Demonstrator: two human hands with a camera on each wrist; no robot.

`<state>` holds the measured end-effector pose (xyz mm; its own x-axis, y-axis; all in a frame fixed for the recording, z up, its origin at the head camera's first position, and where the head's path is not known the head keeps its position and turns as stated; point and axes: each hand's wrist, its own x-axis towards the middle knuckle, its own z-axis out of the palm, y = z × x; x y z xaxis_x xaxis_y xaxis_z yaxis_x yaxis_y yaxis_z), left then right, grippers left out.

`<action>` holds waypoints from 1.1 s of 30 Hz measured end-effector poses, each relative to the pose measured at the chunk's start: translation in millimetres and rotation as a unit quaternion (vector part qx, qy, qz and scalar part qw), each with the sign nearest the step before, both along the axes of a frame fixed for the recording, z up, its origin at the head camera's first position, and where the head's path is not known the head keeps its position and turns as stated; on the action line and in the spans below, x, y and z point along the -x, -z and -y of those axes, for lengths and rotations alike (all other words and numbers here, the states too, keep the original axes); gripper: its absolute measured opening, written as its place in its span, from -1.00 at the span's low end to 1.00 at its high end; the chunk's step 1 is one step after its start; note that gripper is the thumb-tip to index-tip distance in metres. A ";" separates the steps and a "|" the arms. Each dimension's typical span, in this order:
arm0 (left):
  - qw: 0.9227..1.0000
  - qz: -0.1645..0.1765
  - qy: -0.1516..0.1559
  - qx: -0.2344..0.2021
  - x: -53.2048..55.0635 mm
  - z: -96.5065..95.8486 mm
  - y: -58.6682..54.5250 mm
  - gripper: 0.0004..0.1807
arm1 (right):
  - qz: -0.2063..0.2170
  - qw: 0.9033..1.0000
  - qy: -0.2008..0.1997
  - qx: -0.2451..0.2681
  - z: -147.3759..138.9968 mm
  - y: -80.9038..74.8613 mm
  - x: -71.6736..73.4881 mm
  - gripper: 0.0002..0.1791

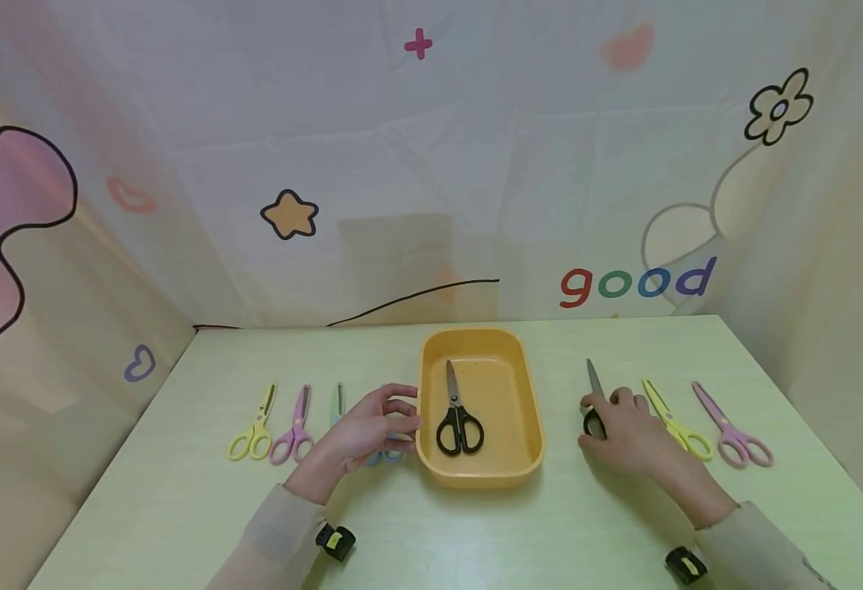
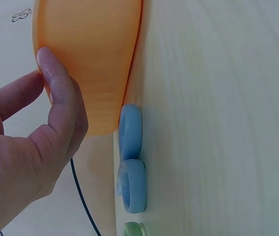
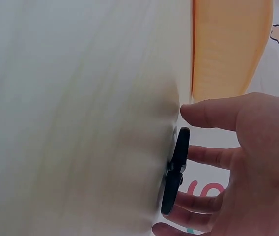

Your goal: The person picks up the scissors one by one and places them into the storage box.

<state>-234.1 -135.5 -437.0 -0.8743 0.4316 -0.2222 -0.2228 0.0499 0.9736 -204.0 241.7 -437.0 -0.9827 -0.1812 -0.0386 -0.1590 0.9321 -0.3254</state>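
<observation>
The left hand (image 1: 372,426) touches the left wall of a yellow-orange plastic tray (image 1: 502,426) with its fingers extended; they rest against the outside near the rim. In the tray's left half lies a pair of black-handled scissors (image 1: 454,401), blades towards the far end.

To the right of the tray, the right hand (image 1: 626,434) is over a second black-handled pair (image 3: 180,152), which lies on the pale table (image 1: 520,533). Thumb and fingers are spread around its handles; whether a fingertip touches them is hard to tell.

Left of the tray, from left to right, are yellow scissors (image 1: 259,428), purple scissors (image 1: 298,426), green scissors (image 1: 338,400) and blue scissors (image 2: 134,184), the last two partly hidden by the left hand. On the far right lie a yellow-green pair (image 1: 673,424) and a pink pair (image 1: 726,424).
</observation>
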 end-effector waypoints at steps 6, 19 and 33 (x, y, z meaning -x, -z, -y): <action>1.000 0.001 0.001 0.000 -0.5 0.2 -0.3 -0.44 | 0.011 1.000 -0.007 -0.007 -1.3 0.1 1.3 -0.50; 1.000 0.001 0.000 -0.002 -0.4 -0.4 -1.3 -0.44 | 0.032 0.999 0.000 0.007 -1.6 0.2 5.9 -0.61; 1.000 -0.002 0.004 -0.001 0.6 0.5 -0.9 -0.43 | 0.033 0.998 0.023 0.043 -2.9 0.7 14.1 -0.58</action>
